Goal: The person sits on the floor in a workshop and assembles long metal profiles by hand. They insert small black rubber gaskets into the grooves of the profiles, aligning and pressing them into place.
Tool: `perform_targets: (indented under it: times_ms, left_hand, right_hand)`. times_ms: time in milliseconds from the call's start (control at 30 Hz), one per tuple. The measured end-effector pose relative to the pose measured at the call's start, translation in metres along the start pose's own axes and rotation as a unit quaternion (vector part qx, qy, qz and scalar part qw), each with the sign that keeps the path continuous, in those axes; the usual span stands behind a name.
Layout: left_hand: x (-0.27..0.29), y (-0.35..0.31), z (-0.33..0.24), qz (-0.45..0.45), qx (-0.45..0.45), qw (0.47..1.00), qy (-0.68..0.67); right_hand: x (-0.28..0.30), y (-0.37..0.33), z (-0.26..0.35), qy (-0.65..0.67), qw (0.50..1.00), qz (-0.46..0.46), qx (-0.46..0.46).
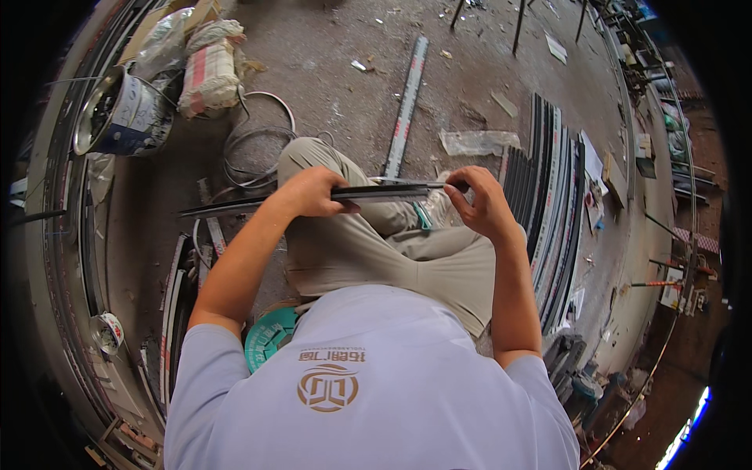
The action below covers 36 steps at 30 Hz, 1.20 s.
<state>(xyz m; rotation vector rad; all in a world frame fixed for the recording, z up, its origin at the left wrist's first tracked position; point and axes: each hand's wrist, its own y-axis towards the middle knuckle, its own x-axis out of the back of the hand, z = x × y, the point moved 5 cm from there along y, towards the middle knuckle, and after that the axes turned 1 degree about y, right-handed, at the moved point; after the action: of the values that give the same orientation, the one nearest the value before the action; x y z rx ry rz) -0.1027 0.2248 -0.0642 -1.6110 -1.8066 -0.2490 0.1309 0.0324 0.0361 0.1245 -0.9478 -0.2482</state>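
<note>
A long dark metal profile (385, 193) lies crosswise over my bent legs, its left part reaching out past my left forearm. My left hand (316, 193) is closed around it, thumb on the near side. At the profile's right end, my right hand (481, 196) has thumb and forefinger drawn together by a thin light-coloured tip; what exactly is pinched is too small to make out. A sandal (431, 213) shows below the profile between my hands.
Dark and silver profiles (548, 196) lie stacked on my right. Ahead, a silver bar (407, 102) rests on the littered floor near clear plastic (478, 142). On the left are a metal bucket (141, 117), a tied bundle (210, 74), coiled cable (258, 141) and a teal round object (266, 341).
</note>
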Motion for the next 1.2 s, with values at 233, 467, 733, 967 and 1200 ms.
perform_targets:
  times_ms: [233,467,733,967,1200]
  left_hand:
    - [-0.001,0.000,0.006,-0.004,0.001,1.000,0.019]
    - [-0.008,0.003,0.012,-0.008,0.008,0.999,0.037]
    - [-0.003,-0.006,0.006,-0.009,0.017,0.999,0.051]
    - [-0.002,-0.005,-0.004,0.003,0.016,0.998,0.053]
    - [-0.003,-0.010,-0.001,0.008,0.016,0.998,0.058]
  right_hand:
    - [-0.023,0.010,-0.004,0.062,0.998,0.023,0.025]
    - [-0.015,-0.008,-0.030,0.113,0.992,0.013,-0.052]
    - [-0.024,-0.006,-0.018,0.144,0.989,0.014,-0.015]
    - [-0.012,-0.001,-0.013,0.092,0.995,0.032,-0.015]
    - [-0.009,-0.003,-0.017,0.129,0.989,0.070,-0.015]
